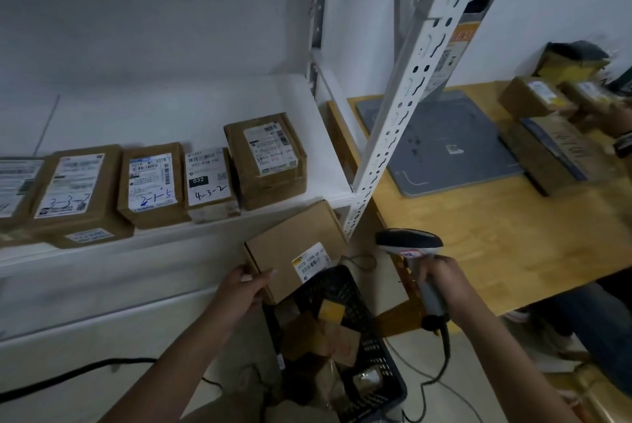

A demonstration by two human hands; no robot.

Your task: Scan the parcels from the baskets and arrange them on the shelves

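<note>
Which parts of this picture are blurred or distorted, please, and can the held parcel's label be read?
Head view: dim light; the far-right parcels are motion-blurred; the shelf upright bows from wide-angle distortion; the label on the parcel in the left hand is partly legible.

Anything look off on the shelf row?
One thing: the rightmost brown cardboard box on the white metal shelf shows no handwritten code on its label, while the three labelled parcels beside it each carry one. Nothing looks spilled, crushed or toppled.
</note>
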